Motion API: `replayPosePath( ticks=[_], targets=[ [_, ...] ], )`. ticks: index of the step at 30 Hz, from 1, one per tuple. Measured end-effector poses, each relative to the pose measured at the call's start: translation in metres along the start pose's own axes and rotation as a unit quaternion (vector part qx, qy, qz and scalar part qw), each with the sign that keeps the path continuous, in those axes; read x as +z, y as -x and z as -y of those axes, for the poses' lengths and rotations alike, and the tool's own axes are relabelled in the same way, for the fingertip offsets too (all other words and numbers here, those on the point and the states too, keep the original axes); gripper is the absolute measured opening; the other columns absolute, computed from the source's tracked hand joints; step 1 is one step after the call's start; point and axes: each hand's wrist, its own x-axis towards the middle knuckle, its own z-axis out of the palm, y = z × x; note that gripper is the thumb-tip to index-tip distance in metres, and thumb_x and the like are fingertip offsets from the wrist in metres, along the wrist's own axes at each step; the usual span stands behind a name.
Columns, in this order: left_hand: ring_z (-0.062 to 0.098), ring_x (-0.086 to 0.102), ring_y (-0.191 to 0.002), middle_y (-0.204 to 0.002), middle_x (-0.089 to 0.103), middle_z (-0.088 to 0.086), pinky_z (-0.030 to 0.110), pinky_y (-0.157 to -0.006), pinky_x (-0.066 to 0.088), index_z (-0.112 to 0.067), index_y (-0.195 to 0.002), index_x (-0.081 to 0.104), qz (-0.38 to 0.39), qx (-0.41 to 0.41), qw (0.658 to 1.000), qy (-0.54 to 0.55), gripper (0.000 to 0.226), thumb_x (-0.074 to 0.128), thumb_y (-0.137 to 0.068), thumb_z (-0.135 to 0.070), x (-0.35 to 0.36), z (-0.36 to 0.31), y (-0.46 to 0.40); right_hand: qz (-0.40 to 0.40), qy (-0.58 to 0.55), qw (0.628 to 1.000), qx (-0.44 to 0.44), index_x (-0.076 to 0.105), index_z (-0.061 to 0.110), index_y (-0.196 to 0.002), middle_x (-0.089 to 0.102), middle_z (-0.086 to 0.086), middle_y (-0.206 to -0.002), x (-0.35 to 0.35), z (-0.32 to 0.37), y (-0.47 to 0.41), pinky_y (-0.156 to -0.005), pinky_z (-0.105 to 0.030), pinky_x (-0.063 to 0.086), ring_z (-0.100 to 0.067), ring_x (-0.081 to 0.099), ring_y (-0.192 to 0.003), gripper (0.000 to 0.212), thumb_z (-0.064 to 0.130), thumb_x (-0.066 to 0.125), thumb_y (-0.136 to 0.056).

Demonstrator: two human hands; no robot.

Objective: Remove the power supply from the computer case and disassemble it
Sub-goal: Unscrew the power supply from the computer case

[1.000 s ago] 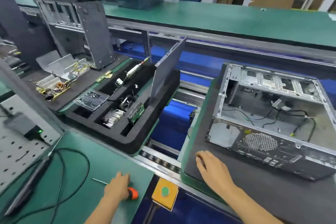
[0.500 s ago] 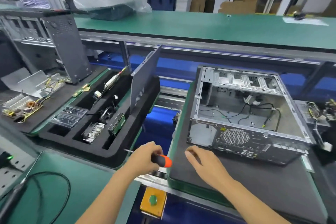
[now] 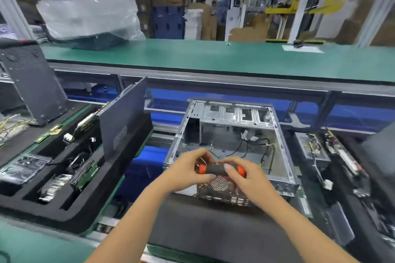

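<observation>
Left hand: the person's left hand (image 3: 188,170) curls its grip round the left end of an orange-and-black screwdriver handle (image 3: 221,170), thumb underneath, fingers over the top
Right hand: the right hand (image 3: 248,177) pinches the right part of the same handle, thumb lying across the black middle band
Screwdriver: held level, crosswise between both hands, above the near wall of the case; its shaft is hidden behind the left hand's fingers
Computer case: an open silver metal computer case (image 3: 277,134) lies on a dark grey foam mat (image 3: 213,232) on the conveyor, its perforated rear panel (image 3: 220,186) toward the person
Case interior: loose black cables (image 3: 266,151) lie on the floor of the case; a silver drive cage (image 3: 235,113) sits at the far end
Power supply: cannot be picked out inside the case from this view
Left tray: a black foam tray (image 3: 70,213) with compartments holds small boards and metal parts; a dark grey side panel (image 3: 124,119) stands tilted at its right edge
Right side: blurred boards and wires (image 3: 316,149) lie just right of the case
Far counter: a green counter (image 3: 213,57) carries a bin covered with clear plastic (image 3: 89,17)
</observation>
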Motion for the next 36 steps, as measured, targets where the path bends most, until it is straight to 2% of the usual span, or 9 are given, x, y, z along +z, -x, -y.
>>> replayPosePath(
  ticks=[2, 6, 8, 10, 16, 23, 25, 28, 36],
  targets=[
    [0.009, 0.061, -0.078, -0.091, 0.067, -0.002, 0.024, -0.076, 0.051, -0.025, -0.092, 0.062, -0.021, 0.012, 1.000, -0.017, 0.023, 0.079, -0.079, -0.015, -0.003, -0.004, -0.014, -0.030, -0.107, 0.993, 0.031, 0.071, 0.029, -0.091, 0.061, -0.014, -0.060, -0.021, -0.006, -0.007, -0.044, -0.021, 0.043, -0.013, 0.053, -0.044, 0.019, 0.020, 0.056, -0.095],
    [-0.003, 0.059, -0.069, -0.077, 0.066, -0.016, 0.014, -0.069, 0.048, -0.029, -0.092, 0.068, -0.052, 0.012, 0.998, -0.031, 0.010, 0.066, -0.092, -0.019, -0.011, -0.002, -0.033, -0.135, -0.319, 0.931, 0.113, 0.073, 0.021, -0.081, 0.061, -0.013, -0.063, -0.052, -0.014, -0.020, -0.040, -0.022, 0.042, -0.018, 0.051, -0.045, 0.016, 0.035, 0.067, -0.084],
    [-0.003, 0.058, -0.067, -0.075, 0.064, -0.013, 0.014, -0.068, 0.048, -0.020, -0.095, 0.072, -0.080, 0.017, 0.996, -0.016, 0.011, 0.062, -0.094, -0.016, -0.011, -0.001, -0.042, -0.117, -0.373, 0.912, 0.120, 0.070, 0.018, -0.089, 0.065, -0.012, -0.071, -0.055, -0.017, -0.029, -0.044, -0.023, 0.046, -0.020, 0.058, -0.052, 0.033, 0.045, 0.075, -0.070],
    [-0.003, 0.060, -0.074, -0.082, 0.066, -0.009, 0.015, -0.073, 0.048, -0.016, -0.098, 0.072, -0.098, 0.010, 0.995, -0.013, 0.011, 0.063, -0.094, -0.014, -0.013, 0.003, -0.050, -0.100, -0.394, 0.907, 0.110, 0.068, 0.016, -0.092, 0.069, -0.012, -0.083, -0.052, -0.015, -0.037, -0.047, -0.024, 0.049, -0.024, 0.065, -0.060, 0.039, 0.038, 0.081, -0.062],
    [0.010, 0.053, -0.115, -0.124, 0.059, -0.001, 0.013, -0.093, 0.036, -0.018, -0.128, 0.058, -0.139, -0.034, 0.984, -0.109, 0.034, 0.062, -0.095, -0.020, -0.036, 0.041, -0.060, -0.186, -0.422, 0.884, 0.074, 0.066, 0.003, -0.098, 0.068, -0.017, -0.087, -0.053, -0.011, -0.063, -0.048, -0.020, 0.047, -0.018, 0.057, -0.058, 0.042, 0.021, 0.080, -0.064],
    [0.023, 0.022, -0.144, -0.158, 0.018, 0.005, 0.037, -0.116, 0.026, -0.013, -0.150, 0.030, -0.092, -0.118, 0.965, -0.217, 0.063, 0.060, -0.095, -0.023, -0.037, 0.088, -0.074, -0.250, -0.242, 0.936, 0.047, 0.056, 0.005, -0.098, 0.068, -0.019, -0.085, -0.043, -0.003, -0.105, -0.051, -0.026, 0.044, -0.015, 0.052, -0.055, 0.030, 0.026, 0.071, -0.084],
    [0.024, 0.021, -0.146, -0.162, 0.010, 0.003, 0.037, -0.117, 0.025, -0.013, -0.150, 0.031, -0.088, -0.115, 0.969, -0.203, 0.057, 0.055, -0.097, -0.015, -0.031, 0.097, -0.072, -0.251, -0.204, 0.945, 0.046, 0.055, 0.011, -0.093, 0.068, -0.020, -0.085, -0.037, -0.004, -0.110, -0.052, -0.029, 0.044, -0.015, 0.052, -0.054, 0.025, 0.030, 0.070, -0.085],
    [0.023, 0.025, -0.144, -0.160, 0.020, 0.004, 0.037, -0.115, 0.028, -0.013, -0.145, 0.041, -0.127, -0.092, 0.968, -0.196, 0.046, 0.047, -0.099, -0.010, -0.027, 0.101, -0.072, -0.259, -0.179, 0.948, 0.053, 0.055, 0.010, -0.092, 0.068, -0.020, -0.078, -0.029, -0.008, -0.110, -0.053, -0.034, 0.046, -0.017, 0.055, -0.052, 0.027, 0.032, 0.071, -0.084],
    [0.017, 0.030, -0.142, -0.159, 0.020, -0.003, 0.027, -0.112, 0.030, -0.014, -0.139, 0.048, -0.131, -0.078, 0.980, -0.125, 0.044, 0.037, -0.099, 0.002, -0.026, 0.103, -0.069, -0.267, -0.257, 0.922, 0.112, 0.054, 0.000, -0.096, 0.067, -0.024, -0.087, -0.017, -0.021, -0.099, -0.054, -0.027, 0.056, -0.026, 0.066, -0.055, 0.023, 0.010, 0.071, -0.084]
  ],
)
